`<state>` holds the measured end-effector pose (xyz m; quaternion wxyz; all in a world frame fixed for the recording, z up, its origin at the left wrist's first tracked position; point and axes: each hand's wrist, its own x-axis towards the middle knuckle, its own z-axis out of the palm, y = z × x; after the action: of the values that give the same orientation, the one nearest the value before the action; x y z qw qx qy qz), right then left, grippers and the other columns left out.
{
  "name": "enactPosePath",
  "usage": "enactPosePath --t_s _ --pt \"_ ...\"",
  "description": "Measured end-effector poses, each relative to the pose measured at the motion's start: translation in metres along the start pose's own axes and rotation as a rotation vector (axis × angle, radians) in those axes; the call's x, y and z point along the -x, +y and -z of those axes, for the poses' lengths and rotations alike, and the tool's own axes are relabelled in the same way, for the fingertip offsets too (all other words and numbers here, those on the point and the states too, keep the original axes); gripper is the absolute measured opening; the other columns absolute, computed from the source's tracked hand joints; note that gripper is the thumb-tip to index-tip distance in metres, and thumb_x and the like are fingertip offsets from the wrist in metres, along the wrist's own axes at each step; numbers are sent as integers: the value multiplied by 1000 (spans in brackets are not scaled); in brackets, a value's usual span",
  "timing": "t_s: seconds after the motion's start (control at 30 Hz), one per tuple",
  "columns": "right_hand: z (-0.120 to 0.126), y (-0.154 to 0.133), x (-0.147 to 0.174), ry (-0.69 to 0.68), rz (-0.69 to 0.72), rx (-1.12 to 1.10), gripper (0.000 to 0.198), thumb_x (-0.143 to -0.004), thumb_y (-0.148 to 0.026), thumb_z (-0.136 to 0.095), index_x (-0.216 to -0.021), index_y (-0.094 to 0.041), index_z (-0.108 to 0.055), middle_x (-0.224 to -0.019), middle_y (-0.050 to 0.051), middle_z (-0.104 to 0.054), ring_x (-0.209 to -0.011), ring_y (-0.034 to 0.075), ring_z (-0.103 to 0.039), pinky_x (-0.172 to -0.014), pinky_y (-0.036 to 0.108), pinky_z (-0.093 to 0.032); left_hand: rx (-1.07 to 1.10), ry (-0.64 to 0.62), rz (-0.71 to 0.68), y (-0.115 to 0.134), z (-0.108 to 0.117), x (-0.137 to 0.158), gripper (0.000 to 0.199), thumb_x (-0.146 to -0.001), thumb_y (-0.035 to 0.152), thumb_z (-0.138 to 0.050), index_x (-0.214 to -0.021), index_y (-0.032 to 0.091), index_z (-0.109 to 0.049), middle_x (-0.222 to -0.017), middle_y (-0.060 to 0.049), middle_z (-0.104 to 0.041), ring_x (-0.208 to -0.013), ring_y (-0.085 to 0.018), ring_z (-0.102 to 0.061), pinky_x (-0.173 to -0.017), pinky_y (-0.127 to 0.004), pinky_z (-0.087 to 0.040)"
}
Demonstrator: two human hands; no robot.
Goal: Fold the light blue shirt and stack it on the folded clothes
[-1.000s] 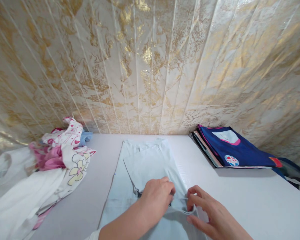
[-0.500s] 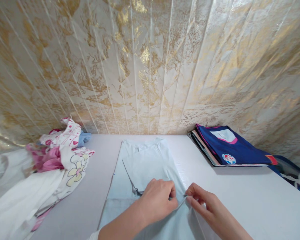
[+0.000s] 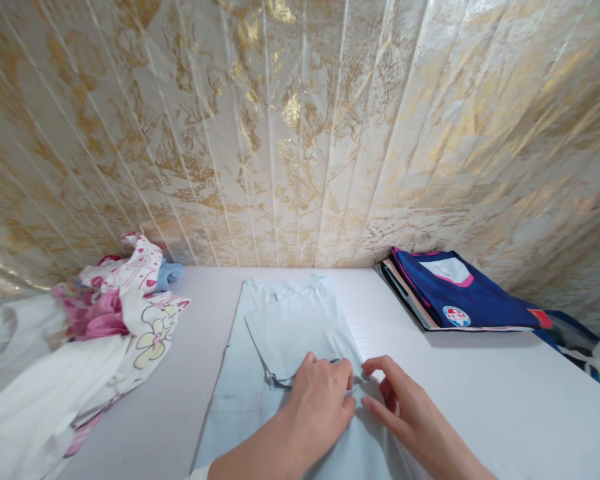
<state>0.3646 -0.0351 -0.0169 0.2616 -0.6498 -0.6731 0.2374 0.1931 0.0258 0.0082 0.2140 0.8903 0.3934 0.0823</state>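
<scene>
A pale blue garment (image 3: 295, 327) lies flat in a long folded shape on the table, running from its far edge down to the near one. A folded-over part with a thin dark edge shows on top of it. My left hand (image 3: 320, 400) rests on the middle of the garment, its fingers curled and closed on the cloth; the fingertips are partly hidden. Just to the right, beside the garment's right edge, my right hand (image 3: 400, 407) has thumb and forefinger apart, with the cloth close to their tips and nothing seen gripped between them.
On the left of the white table (image 3: 480, 393) lies a loose heap of white, pink and printed clothes (image 3: 105, 340). At the back right sits a neat stack of folded clothes with a navy one (image 3: 485, 293) on top. A gold-patterned curtain (image 3: 300, 147) hangs behind.
My right hand has let go of the garment's edge, and its thumb and forefinger have spread. My left hand has shifted slightly, and the cloth between the hands now lies lower.
</scene>
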Motion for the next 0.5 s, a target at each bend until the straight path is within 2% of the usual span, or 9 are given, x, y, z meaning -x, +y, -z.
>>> enactPosePath --t_s 0.13,0.23,0.33,0.43,0.5 --pt "-5 5 3 4 97 54 26 -85 -15 -46 -109 -25 -49 -102 1 -60 -61 11 -58 -61 22 -47 -129 54 -38 6 1 1 18 -88 12 -52 -103 18 -58 -89 -4 -68 -85 -23 -64 -87 -40 -44" --pt "-8 12 4 46 132 128 26 -88 -15 -42 -109 -26 -50 -109 3 -58 -62 12 -63 -60 23 -51 -229 96 -78 8 0 7 19 -88 11 -52 -104 18 -58 -97 -6 -66 -91 -25 -61 -84 -42 -46" --pt "-9 13 8 145 172 250 36 -87 -9 -33 -113 -26 -50 -115 7 -57 -68 13 -67 -57 24 -53 -302 185 -224 1 -9 25 18 -90 20 -56 -107 18 -59 -109 -7 -65 -97 -26 -61 -81 -40 -48" --pt "-14 5 14 227 319 355 46 -84 -4 -32 -120 -25 -49 -124 10 -57 -96 18 -68 -74 27 -57 -393 358 -495 -20 -25 51 20 -97 22 -48 -114 18 -58 -125 -6 -63 -112 -20 -58 -88 -30 -46" --pt "-25 0 17 241 448 420 48 -84 -5 -35 -126 -23 -49 -130 11 -58 -116 20 -61 -89 30 -54 -484 409 -592 -36 -35 68 26 -101 19 -41 -122 20 -57 -132 -3 -60 -123 -16 -53 -94 -24 -43"
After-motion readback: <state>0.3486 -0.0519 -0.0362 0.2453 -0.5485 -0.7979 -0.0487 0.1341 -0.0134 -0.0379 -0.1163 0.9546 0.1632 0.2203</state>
